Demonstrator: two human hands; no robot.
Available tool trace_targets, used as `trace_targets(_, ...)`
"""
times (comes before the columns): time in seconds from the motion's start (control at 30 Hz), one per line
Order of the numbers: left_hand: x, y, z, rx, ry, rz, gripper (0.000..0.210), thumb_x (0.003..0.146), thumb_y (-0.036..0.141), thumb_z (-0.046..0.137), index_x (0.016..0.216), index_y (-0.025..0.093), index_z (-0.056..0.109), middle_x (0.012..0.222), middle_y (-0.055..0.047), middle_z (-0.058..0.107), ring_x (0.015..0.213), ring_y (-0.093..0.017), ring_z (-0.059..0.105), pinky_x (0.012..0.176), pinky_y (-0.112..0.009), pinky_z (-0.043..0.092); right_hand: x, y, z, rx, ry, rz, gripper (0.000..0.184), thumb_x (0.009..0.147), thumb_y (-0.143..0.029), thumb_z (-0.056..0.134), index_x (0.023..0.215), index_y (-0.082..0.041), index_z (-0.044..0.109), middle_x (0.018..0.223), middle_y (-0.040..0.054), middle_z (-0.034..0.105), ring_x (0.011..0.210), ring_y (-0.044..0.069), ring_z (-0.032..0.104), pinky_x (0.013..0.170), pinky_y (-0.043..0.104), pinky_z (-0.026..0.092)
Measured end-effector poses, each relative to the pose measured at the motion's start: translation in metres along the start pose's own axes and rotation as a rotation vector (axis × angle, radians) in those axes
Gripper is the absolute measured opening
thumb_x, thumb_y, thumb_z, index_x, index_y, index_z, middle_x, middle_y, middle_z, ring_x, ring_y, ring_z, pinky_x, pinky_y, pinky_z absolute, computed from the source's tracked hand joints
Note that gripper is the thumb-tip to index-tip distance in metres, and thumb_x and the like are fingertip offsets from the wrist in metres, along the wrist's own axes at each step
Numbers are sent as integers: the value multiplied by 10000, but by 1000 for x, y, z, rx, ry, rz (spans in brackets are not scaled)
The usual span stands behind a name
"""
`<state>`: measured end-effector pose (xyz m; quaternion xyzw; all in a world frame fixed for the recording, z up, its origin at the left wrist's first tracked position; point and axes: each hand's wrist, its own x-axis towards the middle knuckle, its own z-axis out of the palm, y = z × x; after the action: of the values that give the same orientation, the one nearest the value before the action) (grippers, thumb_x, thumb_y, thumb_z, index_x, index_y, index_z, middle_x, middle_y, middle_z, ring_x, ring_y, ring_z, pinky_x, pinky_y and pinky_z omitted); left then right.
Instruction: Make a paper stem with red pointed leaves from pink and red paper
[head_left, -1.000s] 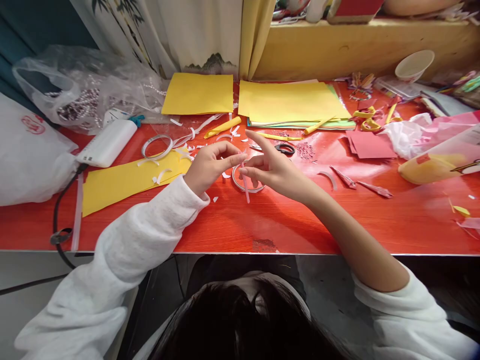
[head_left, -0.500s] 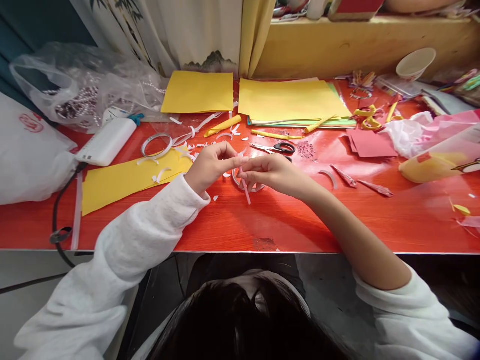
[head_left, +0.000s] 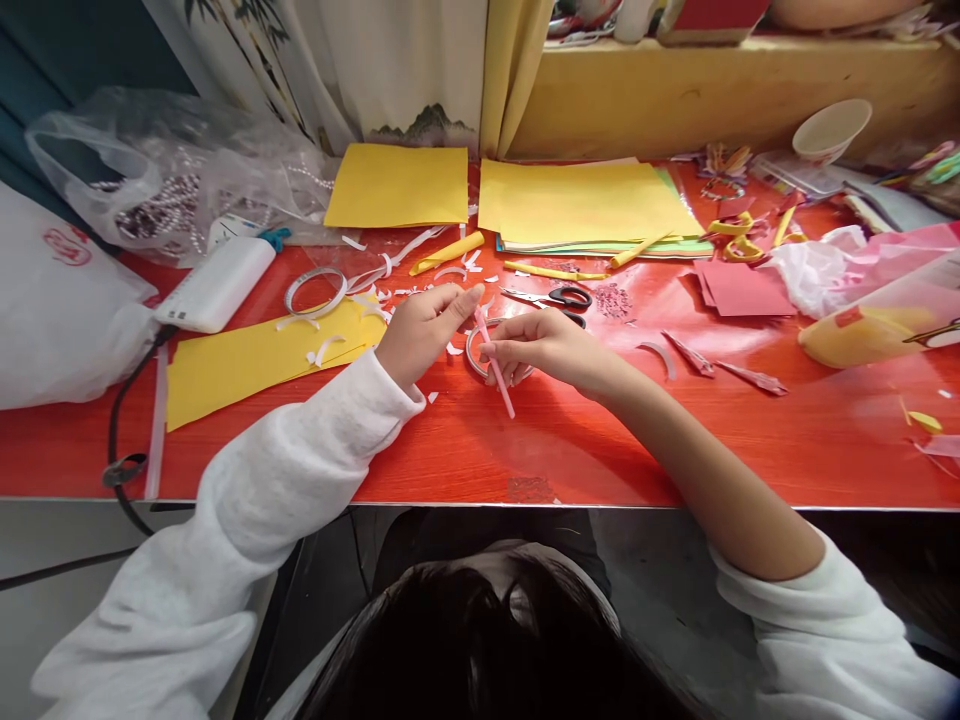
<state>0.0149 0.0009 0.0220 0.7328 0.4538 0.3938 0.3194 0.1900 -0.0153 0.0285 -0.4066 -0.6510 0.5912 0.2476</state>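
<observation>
A thin pink stick, which looks like rolled paper, slants between my hands above the red table. My left hand is closed in a pinch at its upper end, thumb against the forefinger. My right hand pinches the stick around its middle, and the lower end sticks out toward me. Under the right hand lies a roll of tape, partly covered by the fingers. Just beyond are black-handled scissors, one handle loop partly hidden. White paper scraps are scattered beside the left hand.
Yellow paper sheets lie at the back, with a larger stack beside them. On the left are yellow strips, another tape roll, a white power bank and plastic bags. Folded pink pieces lie right.
The pink stick's lower end has swung slightly to the right. My left thumb has lifted from a flat reach to point upward, and the hands have drawn a little apart.
</observation>
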Motion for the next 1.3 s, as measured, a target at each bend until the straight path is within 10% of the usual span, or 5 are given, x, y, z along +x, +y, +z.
trace_targets(0.67,2,-4,-3,-499,-212,-294,314,618,319,731,492,157,493,497,20,484,506,-90,434,535,-254,330,0,1,11,-290,33,-207,312,858,-423,520,742,-151,622,699,43,666,630,127,597,620,257,429)
trace_targets(1.0,7,-9,-7,-200,38,-110,343,847,477,509,876,170,657,853,-54,640,738,-125,553,667,-250,417,-61,-3,-31,-269,183,-114,247,838,-406,562,815,-164,605,686,32,647,648,133,612,633,277,454)
trace_targets(1.13,18,7,24,136,-56,135,287,886,391,475,887,154,638,923,-62,642,890,-162,559,844,-305,410,-137,13,-78,-241,582,44,255,819,-457,575,872,-218,646,624,19,557,544,110,515,457,260,334)
trace_targets(1.3,49,45,124,484,-475,482,212,876,277,517,908,127,664,990,-120,638,991,-227,528,924,-384,382,-205,52,-113,-242,754,48,201,827,-410,588,768,-255,701,578,53,535,486,84,498,497,275,389)
